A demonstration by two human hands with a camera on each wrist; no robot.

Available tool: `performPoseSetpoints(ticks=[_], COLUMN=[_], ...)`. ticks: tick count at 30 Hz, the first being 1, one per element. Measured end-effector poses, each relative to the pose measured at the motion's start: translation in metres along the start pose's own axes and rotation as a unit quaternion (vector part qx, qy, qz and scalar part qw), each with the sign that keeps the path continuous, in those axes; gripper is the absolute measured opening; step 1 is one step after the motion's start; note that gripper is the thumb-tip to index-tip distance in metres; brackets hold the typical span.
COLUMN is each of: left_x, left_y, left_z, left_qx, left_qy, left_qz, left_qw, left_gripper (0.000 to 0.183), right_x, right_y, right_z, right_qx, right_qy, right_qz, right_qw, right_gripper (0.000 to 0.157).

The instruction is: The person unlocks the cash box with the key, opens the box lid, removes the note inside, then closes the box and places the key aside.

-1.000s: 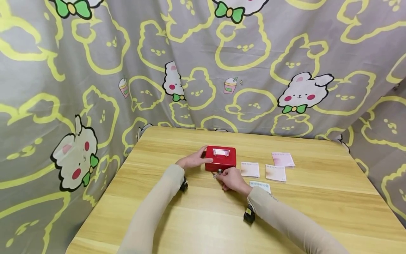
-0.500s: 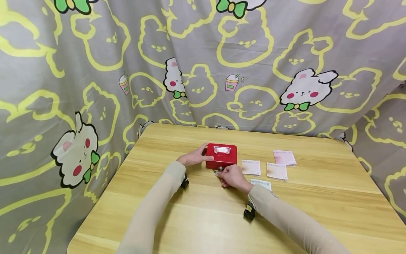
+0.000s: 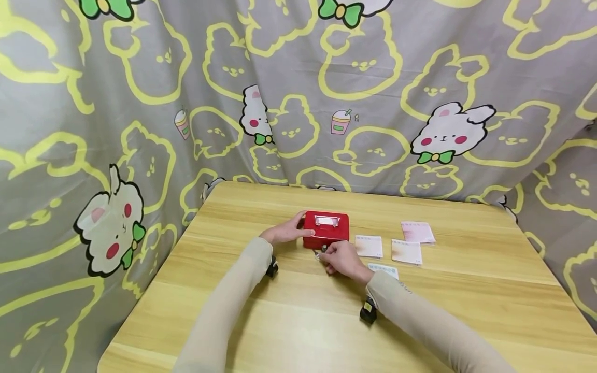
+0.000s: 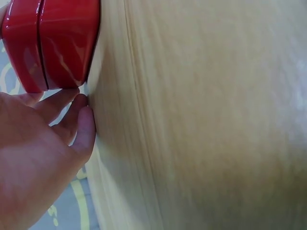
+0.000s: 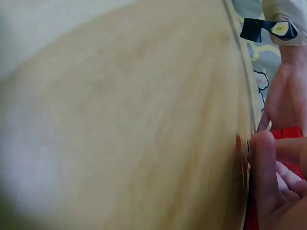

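Note:
A red cash box (image 3: 336, 228) with a silver handle plate on its lid stands shut on the wooden table. My left hand (image 3: 285, 232) holds it at the left end, thumb over the front of the lid. In the left wrist view, fingertips (image 4: 72, 93) touch the box's end wall. At the front, my right hand (image 3: 344, 260) pinches a small key at the lock (image 3: 324, 248), mostly hidden by the fingers. A small silvery piece (image 3: 317, 255) dangles left of those fingertips. The right wrist view shows the right thumb (image 5: 263, 163) against the curled fingers, close before the box.
Several banknotes lie right of the box: a whitish note (image 3: 368, 246) beside it, another (image 3: 407, 252) farther right, a pink one (image 3: 418, 232) behind that, and a bluish one (image 3: 384, 269) partly under the right forearm. A patterned curtain (image 3: 289, 140) hangs behind the table (image 3: 280, 321).
The head view has tilted slightly. Both hands keep their places on the box and at the lock; the right fingers shift only a little.

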State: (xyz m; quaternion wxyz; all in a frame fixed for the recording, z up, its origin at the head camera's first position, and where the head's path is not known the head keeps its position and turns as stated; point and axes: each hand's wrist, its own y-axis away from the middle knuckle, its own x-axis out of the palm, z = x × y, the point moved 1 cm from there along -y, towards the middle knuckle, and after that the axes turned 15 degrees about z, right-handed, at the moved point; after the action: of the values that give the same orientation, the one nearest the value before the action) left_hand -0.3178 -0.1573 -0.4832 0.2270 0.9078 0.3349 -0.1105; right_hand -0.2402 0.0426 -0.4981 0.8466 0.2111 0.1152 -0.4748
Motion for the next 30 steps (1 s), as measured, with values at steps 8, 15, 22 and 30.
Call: performPoseSetpoints(ticks=[8,15,22,30], left_x=[0.000,0.001,0.001,0.001], left_y=[0.003,0.002,0.001,0.000], left_z=[0.003,0.003,0.001,0.001], left_qx=[-0.021,-0.023,-0.013,-0.005], left_qy=[-0.017,-0.009,-0.008,-0.011], left_qz=[0.002,-0.002,-0.001,-0.003], left_qw=[0.9996,0.9997,0.9999,0.9999], left_gripper=[0.088,0.088,0.087,0.083], right_x=[-0.001,-0.003,-0.006,-0.008], right_y=[-0.004,-0.004,-0.003,-0.003], right_z=[-0.010,-0.016,-0.013,-0.012], right_qx=[0.042,0.061,0.063,0.052], right_qy=[-0.214,-0.391,-0.458,-0.489], right_qz=[0.077,0.135,0.166,0.192], right_qw=[0.973,0.908,0.871,0.849], right_gripper=[0.027,0.027,0.029,0.027])
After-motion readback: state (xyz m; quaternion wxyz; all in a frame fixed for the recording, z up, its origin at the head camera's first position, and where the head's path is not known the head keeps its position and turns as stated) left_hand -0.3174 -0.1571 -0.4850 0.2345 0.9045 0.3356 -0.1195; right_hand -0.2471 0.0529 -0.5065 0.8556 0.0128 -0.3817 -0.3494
